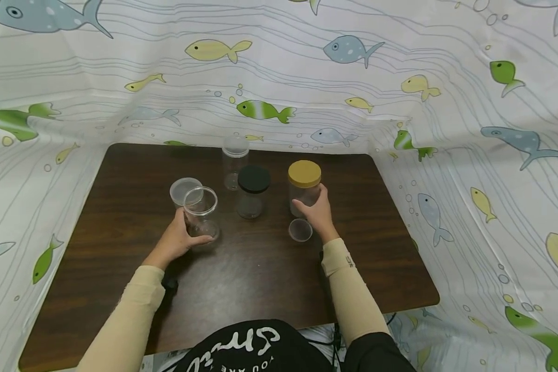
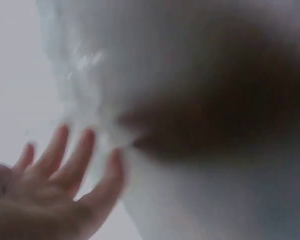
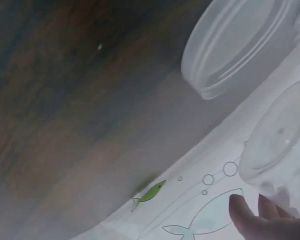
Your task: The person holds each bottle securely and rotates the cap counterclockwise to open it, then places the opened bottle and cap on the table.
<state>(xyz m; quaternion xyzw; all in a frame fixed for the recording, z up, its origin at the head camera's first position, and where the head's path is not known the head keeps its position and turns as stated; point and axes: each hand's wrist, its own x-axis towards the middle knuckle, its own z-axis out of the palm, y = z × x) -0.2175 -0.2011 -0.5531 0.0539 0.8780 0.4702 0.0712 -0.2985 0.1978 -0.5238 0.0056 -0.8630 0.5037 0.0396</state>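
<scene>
In the head view my left hand point(image 1: 179, 240) grips a clear lidless jar point(image 1: 201, 214) low on its side, the thumb across its near face. In the left wrist view the left hand point(image 2: 70, 185) is blurred, its fingers spread. My right hand point(image 1: 318, 213) holds a clear jar with a yellow lid point(image 1: 304, 173), thumb on the near side. Right before that jar lies a small clear lid point(image 1: 300, 230). The right wrist view shows the clear lid point(image 3: 240, 45), the jar's base point(image 3: 275, 140) and fingertips point(image 3: 242, 212) of the right hand beside it.
A jar with a black lid point(image 1: 253, 179) stands between the hands. Behind it rises a clear-lidded jar point(image 1: 235, 160). Another clear-lidded container point(image 1: 184, 189) is just behind the left hand's jar. All are on a brown table point(image 1: 242, 289), enclosed by a fish-print sheet point(image 1: 279, 77).
</scene>
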